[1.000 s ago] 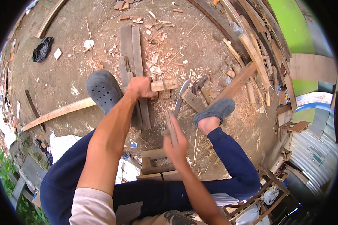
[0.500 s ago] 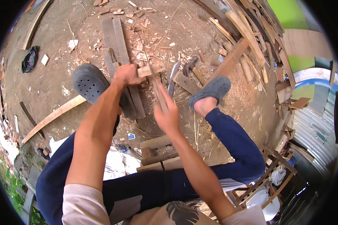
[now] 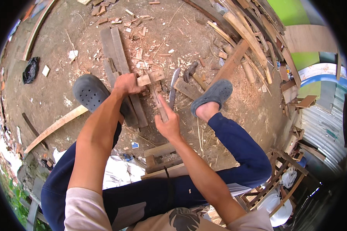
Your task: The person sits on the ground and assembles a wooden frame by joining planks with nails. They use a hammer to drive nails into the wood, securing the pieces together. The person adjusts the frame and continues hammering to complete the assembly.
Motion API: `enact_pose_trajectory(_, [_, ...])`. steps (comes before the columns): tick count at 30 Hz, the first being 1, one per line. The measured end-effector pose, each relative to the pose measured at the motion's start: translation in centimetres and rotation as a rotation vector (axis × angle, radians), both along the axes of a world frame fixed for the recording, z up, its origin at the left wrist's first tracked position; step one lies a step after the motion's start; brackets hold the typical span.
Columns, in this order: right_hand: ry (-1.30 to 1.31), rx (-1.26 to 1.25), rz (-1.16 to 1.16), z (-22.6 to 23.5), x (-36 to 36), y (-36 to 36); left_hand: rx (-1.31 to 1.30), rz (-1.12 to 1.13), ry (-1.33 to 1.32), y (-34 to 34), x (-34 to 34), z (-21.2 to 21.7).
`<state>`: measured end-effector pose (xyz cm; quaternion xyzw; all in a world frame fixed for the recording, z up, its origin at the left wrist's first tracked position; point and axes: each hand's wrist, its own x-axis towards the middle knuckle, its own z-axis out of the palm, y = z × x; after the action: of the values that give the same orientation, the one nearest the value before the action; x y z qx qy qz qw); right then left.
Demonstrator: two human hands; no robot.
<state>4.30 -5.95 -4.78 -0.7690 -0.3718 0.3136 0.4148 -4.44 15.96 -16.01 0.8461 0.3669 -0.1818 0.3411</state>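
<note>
My left hand (image 3: 127, 84) is closed on a short, pale wooden block (image 3: 157, 75), pressing it down over some dark planks (image 3: 137, 109). In my right hand (image 3: 168, 125) is a narrow-bladed tool with a wooden handle (image 3: 160, 107). Its thin blade crosses the top of the block, and the index finger lies stretched along the handle. Whether the blade has teeth is too small to tell. To the right of the tool, a broad-bladed knife (image 3: 174, 84) lies on the ground. Beyond that rests a hammer (image 3: 192, 72) with a wooden handle.
My feet, in grey clogs (image 3: 90, 90), stand either side of the work. Boards and sticks (image 3: 245, 32) are piled at the far right. A curved wooden strip (image 3: 58, 125) lies left, and a black plastic bag (image 3: 31, 70) farther out. Wood chips (image 3: 142, 50) litter the dirt.
The view has shifted slightly. Both hands keep their grip at nearly the same place over the block, and the tool's handle looks less blurred now.
</note>
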Motion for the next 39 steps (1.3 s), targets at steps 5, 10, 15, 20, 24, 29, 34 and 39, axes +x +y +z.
enact_pose_trajectory(5, [0.133, -0.109, -0.05, 9.3, -3.0, -4.3, -0.04, -0.005, 0.043, -0.2, -0.9, -0.2])
enact_pose_trajectory(10, [0.102, -0.151, 0.027, 12.8, -3.2, -8.7, 0.019, 0.001, 0.025, -0.9, -0.9, 0.1])
enact_pose_trajectory(15, [0.121, -0.211, -0.043, 1.3, -0.6, 1.9, 0.001, 0.007, 0.003, -0.4, -0.2, -0.2])
enact_pose_trajectory(20, [0.166, -0.296, 0.022, 12.2, -2.4, -5.8, 0.006, 0.036, 0.043, -0.3, -1.0, -0.8])
enact_pose_trajectory(24, [-0.128, -0.113, 0.121, 11.2, -2.0, -6.6, -0.045, -0.007, 0.116, -0.1, -0.4, 0.7])
enact_pose_trajectory(29, [0.148, -0.169, -0.058, 1.6, 0.3, 2.0, -0.001, 0.018, 0.004, 0.1, 0.2, -0.3])
enact_pose_trajectory(34, [0.103, -0.226, 0.041, 13.1, -3.1, -8.3, -0.046, 0.013, 0.093, 0.5, -0.8, -0.6])
enact_pose_trajectory(39, [0.085, -0.143, 0.029, 8.0, -1.4, -3.0, 0.0, 0.026, 0.06, -0.1, -0.7, -0.2])
